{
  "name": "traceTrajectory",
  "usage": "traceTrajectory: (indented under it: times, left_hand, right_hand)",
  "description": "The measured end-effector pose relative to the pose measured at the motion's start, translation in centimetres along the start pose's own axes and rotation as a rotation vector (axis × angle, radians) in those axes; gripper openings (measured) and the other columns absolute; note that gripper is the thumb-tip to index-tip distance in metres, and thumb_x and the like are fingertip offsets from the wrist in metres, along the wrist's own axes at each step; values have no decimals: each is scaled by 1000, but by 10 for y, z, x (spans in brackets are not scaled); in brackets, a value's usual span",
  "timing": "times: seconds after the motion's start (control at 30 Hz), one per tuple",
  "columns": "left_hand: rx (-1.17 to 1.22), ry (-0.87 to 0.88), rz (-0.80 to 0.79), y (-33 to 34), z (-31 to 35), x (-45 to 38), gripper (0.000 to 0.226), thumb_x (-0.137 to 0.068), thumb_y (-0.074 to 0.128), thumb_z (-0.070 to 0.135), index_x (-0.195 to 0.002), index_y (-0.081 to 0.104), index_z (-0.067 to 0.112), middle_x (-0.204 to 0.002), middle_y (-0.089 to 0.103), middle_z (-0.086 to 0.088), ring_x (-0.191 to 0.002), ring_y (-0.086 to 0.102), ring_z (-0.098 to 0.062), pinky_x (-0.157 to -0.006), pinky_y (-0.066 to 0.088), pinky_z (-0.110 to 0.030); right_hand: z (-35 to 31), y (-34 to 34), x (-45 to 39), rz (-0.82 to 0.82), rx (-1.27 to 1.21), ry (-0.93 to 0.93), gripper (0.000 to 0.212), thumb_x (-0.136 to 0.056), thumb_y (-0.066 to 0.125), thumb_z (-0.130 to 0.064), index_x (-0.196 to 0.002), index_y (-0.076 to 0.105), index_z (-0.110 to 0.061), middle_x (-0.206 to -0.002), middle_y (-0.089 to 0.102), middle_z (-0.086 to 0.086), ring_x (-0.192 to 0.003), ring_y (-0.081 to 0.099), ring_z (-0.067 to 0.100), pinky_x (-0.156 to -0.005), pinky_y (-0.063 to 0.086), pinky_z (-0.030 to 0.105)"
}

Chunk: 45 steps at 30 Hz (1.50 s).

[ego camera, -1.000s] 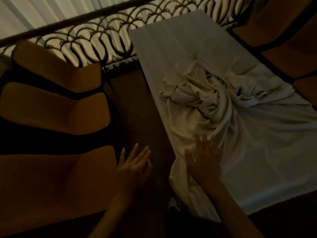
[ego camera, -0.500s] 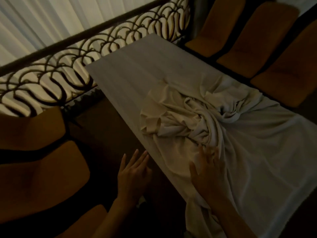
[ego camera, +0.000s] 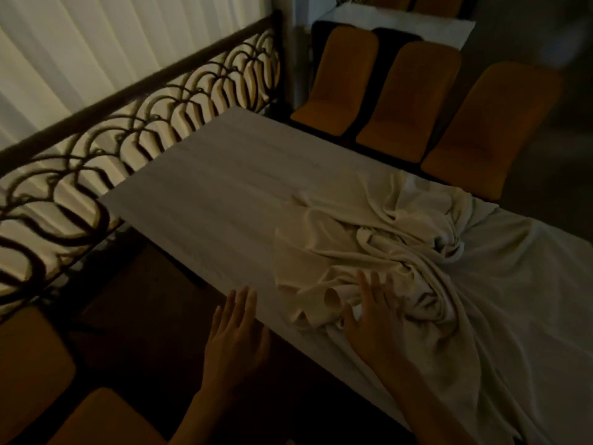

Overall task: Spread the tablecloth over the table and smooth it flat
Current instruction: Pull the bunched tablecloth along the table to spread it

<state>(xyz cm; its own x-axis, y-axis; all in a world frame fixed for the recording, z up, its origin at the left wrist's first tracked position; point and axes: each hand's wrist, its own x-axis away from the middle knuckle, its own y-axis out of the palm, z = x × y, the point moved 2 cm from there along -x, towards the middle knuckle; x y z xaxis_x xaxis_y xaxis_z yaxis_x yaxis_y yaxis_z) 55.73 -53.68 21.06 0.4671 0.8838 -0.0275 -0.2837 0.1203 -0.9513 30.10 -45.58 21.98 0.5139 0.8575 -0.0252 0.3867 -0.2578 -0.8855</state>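
Observation:
A long pale table (ego camera: pixel 205 191) runs from the railing toward the lower right. A white tablecloth (ego camera: pixel 500 284) covers its right part and is bunched in a twisted heap at the middle, with the left half of the tabletop bare. My right hand (ego camera: pixel 373 322) lies flat, fingers spread, on the near edge of the bunched cloth. My left hand (ego camera: pixel 236 335) is open with straight fingers at the table's near edge, its fingertips over the bare top; whether it touches is unclear.
Three orange chairs (ego camera: pixel 404 94) stand along the far side of the table. More orange seats (ego camera: pixel 106 419) sit at the lower left. A dark scrollwork railing (ego camera: pixel 134 117) with curtains behind it borders the left end. Another white-covered table (ego camera: pixel 404 24) is at the back.
The view has swung right and both hands have moved forward along the table. My right hand has slid up the cloth to the bunched heap; my left hand has reached the table's edge.

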Motion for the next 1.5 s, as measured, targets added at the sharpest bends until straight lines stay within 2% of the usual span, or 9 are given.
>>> traceTrajectory:
  times: [0.2,0.43,0.87,0.97,1.1,1.17,1.3,1.43,1.5]
  left_hand:
    - [-7,121,-81,-3,-63,-103,73,-95,30,56,-158,15,24,-166,8,0,-153,4,-22,-120,19,-51]
    - [-74,283,-181,-19,-131,-246,69,-94,33,52,-157,19,27,-166,12,-1,-153,6,-23,-119,20,-53]
    - [-115,562,-394,-17,-217,-397,72,-92,28,54,-158,18,28,-166,9,0,-153,3,-24,-120,15,-53]
    - [-130,677,-475,-10,-236,-417,74,-90,24,57,-158,12,30,-166,2,2,-153,-1,-22,-121,13,-53]
    - [-124,832,-556,-7,-270,-440,74,-90,23,57,-158,11,30,-167,4,1,-153,-2,-22,-121,13,-54]
    - [-121,909,-580,-4,-288,-450,73,-90,26,56,-158,16,29,-166,8,0,-153,2,-23,-120,14,-54]
    - [-122,985,-620,6,-318,-460,71,-91,27,55,-157,20,30,-166,11,3,-153,3,-20,-119,18,-55]
    - [-134,1061,-640,14,-323,-450,69,-91,30,52,-154,32,24,-163,23,-3,-151,15,-26,-114,26,-58]
    - [-143,1096,-643,17,-316,-442,69,-90,30,51,-153,34,23,-163,24,-4,-150,17,-26,-114,27,-58]
  right_hand:
    - [-43,58,-60,-106,52,140,73,-92,29,-56,-158,13,-31,-168,7,1,-153,-11,27,-120,8,62]
    - [-105,128,-170,-130,43,303,87,-82,9,-67,-159,7,-28,-168,3,7,-153,-9,31,-121,4,57]
    - [-160,270,-270,-343,47,749,100,-89,58,-51,-158,-4,-15,-163,-17,22,-149,-13,46,-116,3,66]
    - [-160,293,-244,-309,43,941,102,-82,60,-46,-158,2,-12,-163,-6,26,-149,-2,48,-114,9,67]
    - [-168,317,-200,-275,136,1101,77,-82,36,-35,-151,32,-1,-155,30,30,-140,35,49,-104,40,57]
    - [-173,317,-199,-206,195,1083,69,-93,24,-32,-155,22,-3,-161,22,25,-146,28,44,-111,35,53]
    - [-189,330,-207,-156,154,1098,63,-103,34,-21,-158,6,-8,-166,10,14,-152,12,36,-121,18,52]
    - [-226,346,-208,-131,77,1142,54,-98,40,-18,-151,32,-6,-157,34,17,-143,32,39,-116,29,54]
    - [-256,351,-204,-140,81,1152,48,-92,53,-28,-136,55,-8,-134,59,16,-121,58,34,-99,48,50]
